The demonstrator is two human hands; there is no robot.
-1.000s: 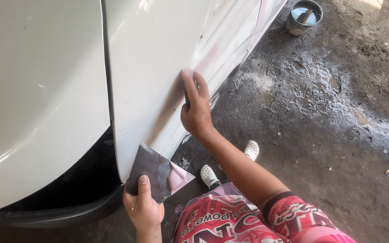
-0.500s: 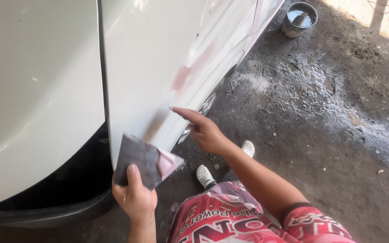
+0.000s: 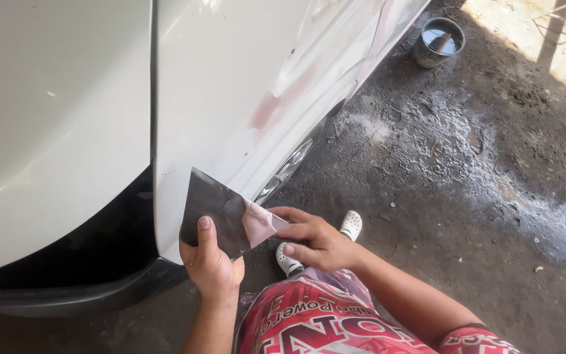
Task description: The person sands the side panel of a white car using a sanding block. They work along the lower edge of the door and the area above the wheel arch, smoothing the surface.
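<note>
A dark grey sheet of sandpaper [image 3: 221, 213] with a pink smear at one corner is held in front of the lower edge of a white car panel [image 3: 244, 98]. My left hand [image 3: 211, 262] grips the sheet from below, thumb on its face. My right hand [image 3: 316, 239] has come down to the sheet's right corner, and its fingertips touch the pink-smeared edge. The panel carries a pinkish sanded patch [image 3: 266, 111] above the sheet.
A second white panel [image 3: 54, 118] lies to the left across a dark gap. A grey metal bucket [image 3: 438, 41] stands at the top right on the dirty concrete floor [image 3: 466, 183]. My white shoes [image 3: 350, 225] and red patterned shorts [image 3: 322, 321] are below.
My right hand left the car panel and dropped to the sandpaper's right corner. My left hand lifted the sheet slightly and turned it.
</note>
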